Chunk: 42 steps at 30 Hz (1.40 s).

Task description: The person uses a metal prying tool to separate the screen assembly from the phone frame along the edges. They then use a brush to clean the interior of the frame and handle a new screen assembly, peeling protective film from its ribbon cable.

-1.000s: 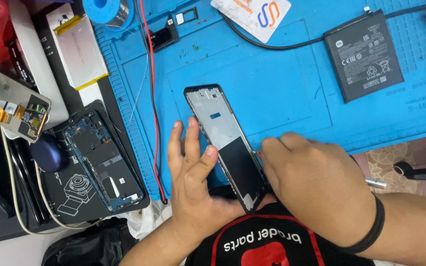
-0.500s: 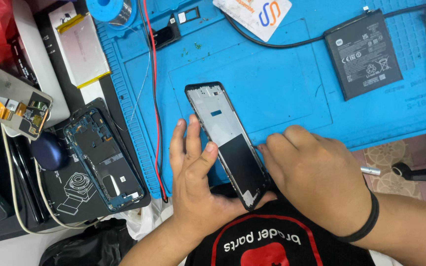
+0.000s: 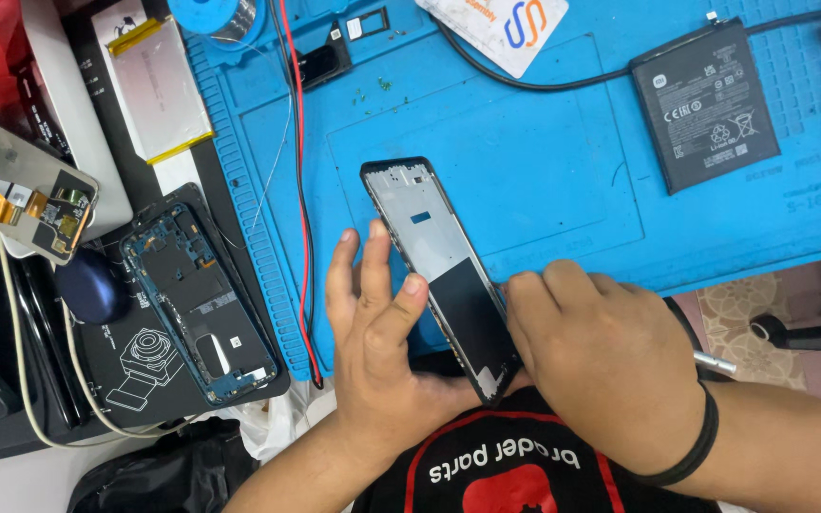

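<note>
Barely shifted, 2 hands, left hand (image 3: 382,351) and right hand (image 3: 601,366), grip 1 phone frame (image 3: 434,256).

Between the hands, the phone frame (image 3: 439,275) shows a dull silvery metal plate with a matt black patch at its near end and a glossy black plastic rim. Under it lies a matt blue rubbery mat (image 3: 544,152) with moulded ridges. Beyond the right hand (image 3: 601,366), the black battery (image 3: 705,104) looks smooth, faintly sheened.
</note>
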Each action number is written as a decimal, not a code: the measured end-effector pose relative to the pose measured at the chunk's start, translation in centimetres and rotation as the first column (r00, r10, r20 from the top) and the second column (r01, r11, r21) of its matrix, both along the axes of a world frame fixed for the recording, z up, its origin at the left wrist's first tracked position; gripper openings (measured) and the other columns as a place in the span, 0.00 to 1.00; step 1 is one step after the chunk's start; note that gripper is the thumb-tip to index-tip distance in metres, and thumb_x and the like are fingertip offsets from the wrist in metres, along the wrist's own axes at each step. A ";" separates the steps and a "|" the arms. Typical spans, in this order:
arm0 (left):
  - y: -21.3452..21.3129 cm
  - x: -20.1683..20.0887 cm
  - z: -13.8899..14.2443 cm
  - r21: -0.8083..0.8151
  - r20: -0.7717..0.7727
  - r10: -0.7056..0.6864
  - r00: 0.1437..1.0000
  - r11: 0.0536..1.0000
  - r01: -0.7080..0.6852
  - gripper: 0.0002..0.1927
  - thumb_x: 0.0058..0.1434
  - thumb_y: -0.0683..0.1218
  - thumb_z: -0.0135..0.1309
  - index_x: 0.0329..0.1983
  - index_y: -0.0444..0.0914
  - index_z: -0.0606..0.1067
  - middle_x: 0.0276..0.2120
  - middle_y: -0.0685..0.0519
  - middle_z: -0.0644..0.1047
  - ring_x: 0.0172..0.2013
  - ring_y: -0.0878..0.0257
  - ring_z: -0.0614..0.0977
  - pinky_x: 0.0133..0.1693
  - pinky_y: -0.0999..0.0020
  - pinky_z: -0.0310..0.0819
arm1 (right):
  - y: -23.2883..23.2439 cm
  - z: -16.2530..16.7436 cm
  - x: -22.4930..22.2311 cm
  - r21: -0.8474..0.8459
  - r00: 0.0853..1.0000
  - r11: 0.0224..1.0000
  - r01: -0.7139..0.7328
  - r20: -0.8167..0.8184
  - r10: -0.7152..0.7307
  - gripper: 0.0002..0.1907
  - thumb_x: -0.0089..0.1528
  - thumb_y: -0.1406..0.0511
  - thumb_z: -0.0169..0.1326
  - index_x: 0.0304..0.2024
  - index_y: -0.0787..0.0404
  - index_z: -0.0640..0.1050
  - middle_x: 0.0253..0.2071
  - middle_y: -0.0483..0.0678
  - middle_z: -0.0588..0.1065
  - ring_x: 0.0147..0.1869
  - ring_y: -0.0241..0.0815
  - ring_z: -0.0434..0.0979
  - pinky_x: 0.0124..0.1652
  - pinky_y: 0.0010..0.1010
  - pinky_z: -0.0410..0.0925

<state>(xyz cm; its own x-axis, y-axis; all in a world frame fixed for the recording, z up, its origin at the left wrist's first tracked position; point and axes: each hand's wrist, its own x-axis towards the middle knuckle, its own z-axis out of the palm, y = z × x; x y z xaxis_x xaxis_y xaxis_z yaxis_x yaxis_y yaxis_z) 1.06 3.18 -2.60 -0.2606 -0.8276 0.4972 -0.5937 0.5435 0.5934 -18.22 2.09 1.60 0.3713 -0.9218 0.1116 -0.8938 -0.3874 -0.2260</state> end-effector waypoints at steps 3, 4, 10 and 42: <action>0.0 0.1 0.1 -0.008 -0.011 -0.002 1.000 1.000 0.002 0.59 0.47 0.63 0.79 0.71 0.42 0.53 0.70 0.29 0.60 0.73 0.37 0.63 0.74 0.30 0.49 | 0.4 0.1 0.2 0.016 1.000 1.000 0.027 0.005 -0.027 0.10 0.58 0.63 0.59 0.25 0.56 0.72 0.22 0.47 0.68 0.23 0.47 0.75 0.23 0.39 0.67; -0.1 0.1 0.1 -0.010 -0.012 -0.002 1.000 1.000 0.002 0.59 0.47 0.64 0.79 0.71 0.41 0.53 0.70 0.29 0.60 0.73 0.37 0.63 0.73 0.30 0.50 | 0.5 0.2 0.2 -0.007 0.999 1.000 0.028 0.025 -0.028 0.10 0.58 0.64 0.59 0.26 0.57 0.72 0.23 0.47 0.68 0.24 0.47 0.75 0.24 0.39 0.67; 0.0 0.2 0.2 -0.013 -0.002 0.007 1.000 1.000 -0.007 0.58 0.48 0.64 0.78 0.69 0.40 0.53 0.67 0.31 0.62 0.72 0.36 0.64 0.73 0.29 0.50 | 0.5 -0.1 0.2 -0.016 0.994 0.996 0.084 0.077 -0.083 0.11 0.59 0.63 0.60 0.26 0.58 0.72 0.25 0.48 0.69 0.26 0.49 0.75 0.25 0.41 0.67; 0.0 0.1 0.5 0.016 0.023 0.005 1.000 1.000 -0.006 0.65 0.45 0.68 0.78 0.74 0.47 0.49 0.70 0.31 0.60 0.71 0.35 0.64 0.73 0.32 0.52 | -1.0 0.8 -0.8 0.140 0.996 0.990 -0.009 0.092 -0.004 0.12 0.58 0.62 0.59 0.24 0.58 0.73 0.22 0.49 0.69 0.23 0.51 0.76 0.22 0.43 0.69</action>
<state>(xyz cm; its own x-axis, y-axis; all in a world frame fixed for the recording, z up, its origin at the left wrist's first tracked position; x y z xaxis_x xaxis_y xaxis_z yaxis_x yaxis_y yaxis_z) 1.16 3.19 -2.08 -0.2671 -0.8368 0.4780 -0.6104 0.5307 0.5881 -19.04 1.08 2.37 0.3679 -0.9297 0.0148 -0.8659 -0.3484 -0.3591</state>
